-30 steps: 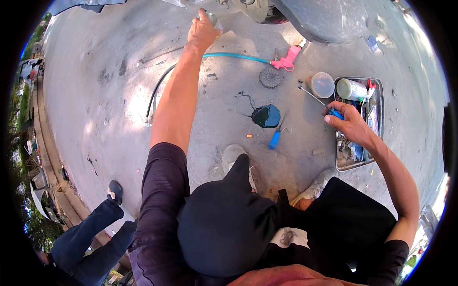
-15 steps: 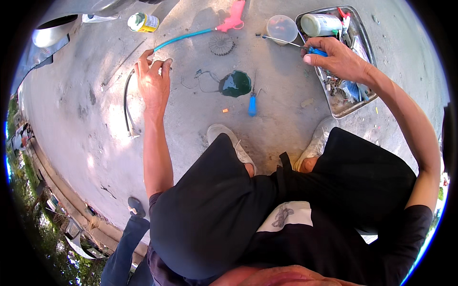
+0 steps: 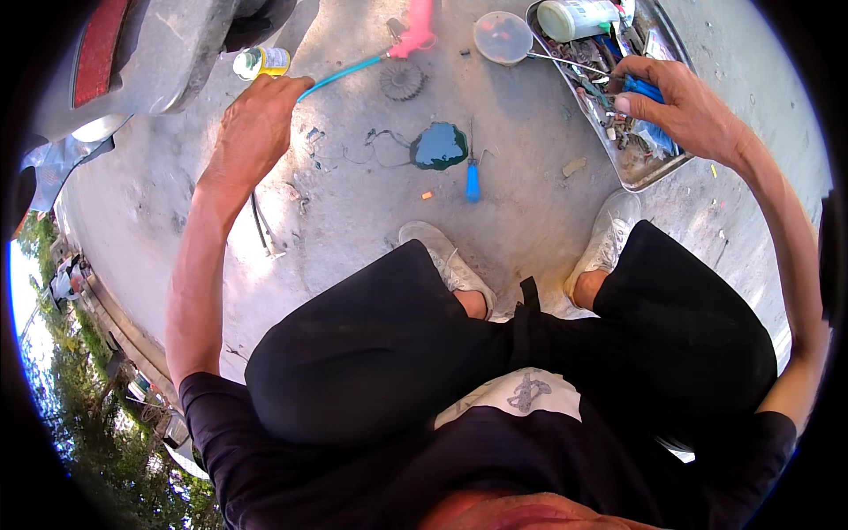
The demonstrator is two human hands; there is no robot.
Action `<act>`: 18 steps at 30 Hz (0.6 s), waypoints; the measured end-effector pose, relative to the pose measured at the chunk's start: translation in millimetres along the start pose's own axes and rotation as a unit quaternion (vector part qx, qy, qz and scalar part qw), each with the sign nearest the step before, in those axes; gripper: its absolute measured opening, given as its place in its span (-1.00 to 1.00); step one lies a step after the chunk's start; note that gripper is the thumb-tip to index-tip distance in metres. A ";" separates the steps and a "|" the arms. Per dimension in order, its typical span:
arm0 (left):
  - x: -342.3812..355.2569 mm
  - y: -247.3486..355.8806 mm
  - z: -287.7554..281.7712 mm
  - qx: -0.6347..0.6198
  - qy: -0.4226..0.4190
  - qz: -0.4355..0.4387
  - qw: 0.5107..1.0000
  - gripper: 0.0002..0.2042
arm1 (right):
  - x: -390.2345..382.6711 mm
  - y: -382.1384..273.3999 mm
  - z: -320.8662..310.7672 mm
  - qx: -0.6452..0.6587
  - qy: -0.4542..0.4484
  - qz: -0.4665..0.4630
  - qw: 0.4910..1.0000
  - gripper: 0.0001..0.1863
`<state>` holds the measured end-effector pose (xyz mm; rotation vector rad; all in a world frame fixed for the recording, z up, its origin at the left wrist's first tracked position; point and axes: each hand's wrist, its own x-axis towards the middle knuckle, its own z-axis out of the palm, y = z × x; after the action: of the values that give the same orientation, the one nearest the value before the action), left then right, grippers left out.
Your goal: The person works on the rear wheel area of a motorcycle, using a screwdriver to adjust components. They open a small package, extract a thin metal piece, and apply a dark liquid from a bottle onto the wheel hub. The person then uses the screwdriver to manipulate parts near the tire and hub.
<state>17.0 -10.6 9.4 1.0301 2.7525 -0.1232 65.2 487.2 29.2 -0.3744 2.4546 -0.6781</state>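
Observation:
My right hand [image 3: 676, 110] is closed round the blue handle of a screwdriver [image 3: 642, 88], its long thin metal shaft pointing left past the rim of the metal tray. My left hand [image 3: 252, 128] reaches far forward at the left, just below a yellow-and-white can [image 3: 262, 62]. Its fingers are bent and mostly hidden behind the back of the hand, so a grip cannot be made out. Close to those fingers ends a blue hose [image 3: 344, 72], which runs to a pink gun-shaped tool [image 3: 413, 37] on the ground.
A metal tray [image 3: 638, 183] holds a white container [image 3: 579, 18] and jumbled small parts. Beside it stands a clear tub [image 3: 503, 37]. On the ground lie a toothed disc [image 3: 403, 81], a dark shiny patch [image 3: 439, 146], another blue screwdriver [image 3: 473, 181] and a black hose [image 3: 261, 221]. A vehicle [image 3: 168, 62] overhangs the upper left.
My left hand has moved forward and left toward the can. My right hand has carried the screwdriver rightward, over the tray. The view has shifted, bringing in more of the vehicle.

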 end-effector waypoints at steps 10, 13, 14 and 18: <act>25.9 179.0 149.9 -0.036 0.004 0.418 0.908 -0.92 | -53.3 2.0 21.2 0.047 -0.118 0.129 0.984 -0.56; 40.3 189.0 172.9 -0.034 0.009 0.435 0.900 -0.93 | -67.2 17.6 30.1 0.070 -0.095 0.131 0.984 -0.51; 43.9 187.5 173.9 -0.038 0.007 0.437 0.899 -0.93 | -66.3 16.7 32.4 0.075 -0.096 0.136 0.983 -0.51; 49.0 198.2 158.7 -0.045 -0.003 0.453 0.890 -0.93 | -66.1 19.4 28.9 0.104 -0.094 0.124 0.982 -0.60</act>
<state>136.0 146.8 -157.7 2.1174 1.9586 0.1427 133.1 518.5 27.3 -0.0465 2.1778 -0.7465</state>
